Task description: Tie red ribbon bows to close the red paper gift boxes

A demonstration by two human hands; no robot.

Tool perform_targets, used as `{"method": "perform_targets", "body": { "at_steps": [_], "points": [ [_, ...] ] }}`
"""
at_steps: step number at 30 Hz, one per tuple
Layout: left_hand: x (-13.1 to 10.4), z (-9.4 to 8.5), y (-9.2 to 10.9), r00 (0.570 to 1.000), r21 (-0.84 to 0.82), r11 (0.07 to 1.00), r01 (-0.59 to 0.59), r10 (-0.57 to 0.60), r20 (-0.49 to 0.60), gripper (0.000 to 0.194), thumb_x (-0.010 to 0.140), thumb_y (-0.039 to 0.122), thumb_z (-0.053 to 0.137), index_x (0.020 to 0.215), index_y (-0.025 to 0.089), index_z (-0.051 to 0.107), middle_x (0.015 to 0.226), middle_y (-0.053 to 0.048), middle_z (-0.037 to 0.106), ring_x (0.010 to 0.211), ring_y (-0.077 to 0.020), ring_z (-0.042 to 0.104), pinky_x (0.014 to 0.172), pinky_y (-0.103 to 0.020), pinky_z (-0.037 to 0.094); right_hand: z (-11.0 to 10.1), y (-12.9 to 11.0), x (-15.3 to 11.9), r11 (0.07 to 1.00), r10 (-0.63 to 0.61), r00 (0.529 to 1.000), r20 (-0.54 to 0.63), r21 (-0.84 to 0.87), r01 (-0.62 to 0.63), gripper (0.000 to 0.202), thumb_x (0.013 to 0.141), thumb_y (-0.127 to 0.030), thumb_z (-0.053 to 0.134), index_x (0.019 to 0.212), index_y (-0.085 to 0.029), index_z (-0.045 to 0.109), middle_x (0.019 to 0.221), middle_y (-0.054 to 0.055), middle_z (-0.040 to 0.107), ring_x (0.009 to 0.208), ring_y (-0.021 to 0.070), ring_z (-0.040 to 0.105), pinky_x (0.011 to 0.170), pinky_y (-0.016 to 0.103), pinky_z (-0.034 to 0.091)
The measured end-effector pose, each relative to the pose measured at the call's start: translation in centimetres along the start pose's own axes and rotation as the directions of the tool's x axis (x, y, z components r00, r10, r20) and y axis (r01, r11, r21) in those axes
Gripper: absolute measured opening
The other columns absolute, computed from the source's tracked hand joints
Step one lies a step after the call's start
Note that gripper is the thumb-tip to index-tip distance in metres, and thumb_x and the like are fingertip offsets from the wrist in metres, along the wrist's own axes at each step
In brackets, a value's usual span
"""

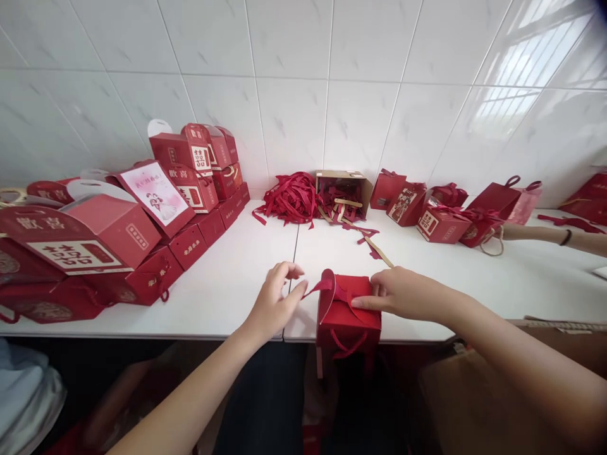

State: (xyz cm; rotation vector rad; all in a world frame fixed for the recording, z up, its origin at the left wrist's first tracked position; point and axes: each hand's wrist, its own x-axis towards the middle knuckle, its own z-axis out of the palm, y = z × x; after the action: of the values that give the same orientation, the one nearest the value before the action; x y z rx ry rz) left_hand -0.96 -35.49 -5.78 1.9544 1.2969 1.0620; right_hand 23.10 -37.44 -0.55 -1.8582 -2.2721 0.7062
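A small red gift box stands at the table's front edge, with a twisted cord handle on its near side. A red ribbon lies across its top, one tail sticking out to the left. My right hand is closed on the ribbon at the right of the box top, its thumb pressing a loop; the other fingers are partly hidden. My left hand is just left of the box, its thumb and curled index finger apart. The ribbon's left tail comes up to that thumb tip.
Red boxes are stacked on the left. Behind lie a heap of red ribbons and an open carton with ribbon pieces. Several tied boxes stand right, near another person's hand. A cardboard carton is below right.
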Motion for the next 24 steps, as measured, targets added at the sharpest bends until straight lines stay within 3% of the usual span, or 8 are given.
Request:
{"method": "perform_targets", "body": {
  "at_steps": [3, 6, 10, 12, 15, 20, 24],
  "points": [
    [-0.1, 1.5, 1.7, 0.988, -0.312, 0.942, 0.122, -0.087, 0.124, 0.018, 0.083, 0.04, 0.049, 0.082, 0.021, 0.048, 0.083, 0.001, 0.051, 0.077, -0.0148, 0.05, 0.072, -0.027, 0.04, 0.7, -0.2, 0.3, 0.993, -0.017, 0.999, 0.037, 0.115, 0.013, 0.057, 0.068, -0.075, 0.05, 0.061, -0.02, 0.058, 0.067, 0.008, 0.065, 0.055, 0.0193, 0.054, 0.049, 0.029, 0.033],
    [-0.3, 2.1, 2.0, 0.978, -0.359, 0.912, 0.196, -0.154, 0.142, 0.022, 0.079, 0.04, 0.057, 0.078, 0.022, 0.044, 0.077, 0.003, 0.047, 0.071, -0.0126, 0.048, 0.066, -0.024, 0.039, 1.3, -0.5, 0.7, 0.983, 0.013, 1.0, 0.024, 0.181, -0.017, 0.053, 0.072, -0.071, 0.05, 0.067, -0.019, 0.058, 0.075, 0.009, 0.066, 0.06, 0.0199, 0.056, 0.051, 0.029, 0.036],
    [-0.5, 1.0, 1.4, 0.932, -0.402, 0.848, 0.344, -0.255, 0.259, 0.026, 0.08, 0.04, 0.056, 0.071, 0.021, 0.041, 0.065, 0.007, 0.041, 0.057, -0.0097, 0.04, 0.057, -0.022, 0.033, 2.0, -0.8, 1.2, 0.983, 0.016, 0.998, -0.056, 0.185, -0.005, 0.047, 0.074, -0.066, 0.051, 0.065, -0.02, 0.053, 0.068, 0.005, 0.061, 0.058, 0.0179, 0.051, 0.051, 0.028, 0.034],
    [-0.5, 0.0, 1.2, 0.906, -0.398, 0.831, 0.389, -0.265, 0.331, 0.027, 0.081, 0.039, 0.055, 0.067, 0.02, 0.042, 0.06, 0.007, 0.037, 0.054, -0.0095, 0.036, 0.054, -0.022, 0.029, 2.3, -0.7, 1.4, 0.979, -0.014, 0.998, -0.067, 0.204, 0.027, 0.048, 0.073, -0.065, 0.053, 0.058, -0.021, 0.046, 0.059, 0.001, 0.051, 0.053, 0.0144, 0.043, 0.048, 0.027, 0.028],
    [-0.3, -1.2, 1.1, 0.884, -0.405, 0.819, 0.407, -0.242, 0.4, 0.024, 0.081, 0.034, 0.055, 0.065, 0.019, 0.047, 0.063, 0.004, 0.044, 0.061, -0.0116, 0.042, 0.059, -0.023, 0.032, 2.6, -0.5, 1.8, 0.953, -0.038, 0.999, -0.029, 0.301, 0.044, 0.055, 0.07, -0.065, 0.057, 0.05, -0.021, 0.03, 0.051, -0.005, 0.033, 0.048, 0.0098, 0.029, 0.046, 0.025, 0.019],
    [-0.2, -2.0, 0.2, 0.901, -0.527, 0.747, 0.404, -0.226, 0.37, 0.02, 0.083, 0.03, 0.052, 0.067, 0.019, 0.047, 0.069, 0.002, 0.053, 0.069, -0.0136, 0.051, 0.068, -0.025, 0.036, 2.4, -0.5, 2.5, 0.811, -0.106, 0.994, 0.04, 0.581, 0.063, 0.056, 0.063, -0.055, 0.07, 0.05, -0.02, 0.029, 0.05, -0.008, 0.027, 0.05, 0.008, 0.022, 0.047, 0.024, 0.016],
    [0.1, -2.3, -0.4, 0.914, -0.585, 0.706, 0.398, -0.255, 0.315, 0.021, 0.083, 0.028, 0.052, 0.067, 0.019, 0.043, 0.069, 0.001, 0.053, 0.07, -0.0142, 0.051, 0.071, -0.027, 0.037, 2.5, -1.0, 2.7, 0.679, -0.114, 0.994, -0.003, 0.73, 0.08, 0.051, 0.07, -0.061, 0.062, 0.053, -0.018, 0.04, 0.055, -0.005, 0.039, 0.056, 0.0095, 0.035, 0.054, 0.024, 0.026]
  ]
}}
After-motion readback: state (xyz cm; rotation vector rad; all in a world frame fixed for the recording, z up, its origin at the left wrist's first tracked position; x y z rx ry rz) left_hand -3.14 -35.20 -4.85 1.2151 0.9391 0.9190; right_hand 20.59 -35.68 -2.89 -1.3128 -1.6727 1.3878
